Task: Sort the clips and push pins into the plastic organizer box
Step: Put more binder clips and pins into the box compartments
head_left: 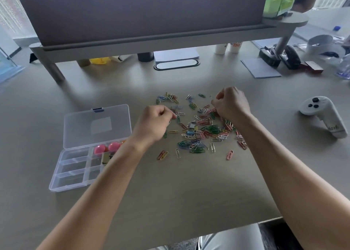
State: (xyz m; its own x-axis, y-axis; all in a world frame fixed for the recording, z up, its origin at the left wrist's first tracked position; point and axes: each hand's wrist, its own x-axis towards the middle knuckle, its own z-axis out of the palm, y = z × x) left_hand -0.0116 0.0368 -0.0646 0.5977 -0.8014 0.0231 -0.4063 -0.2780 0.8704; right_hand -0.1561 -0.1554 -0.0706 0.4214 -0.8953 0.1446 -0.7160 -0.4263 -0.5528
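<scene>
Hands [154,122] over clips [200,128] — fingers curled

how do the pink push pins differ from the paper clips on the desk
The push pins are round, bulky and pink; the paper clips are thin bent wire in many colours. Only a couple of pins show, while the clips number in the dozens. The pins sit in a compartment of the open organizer box; the clips lie scattered loose on the desk. Both are small office items.
</scene>
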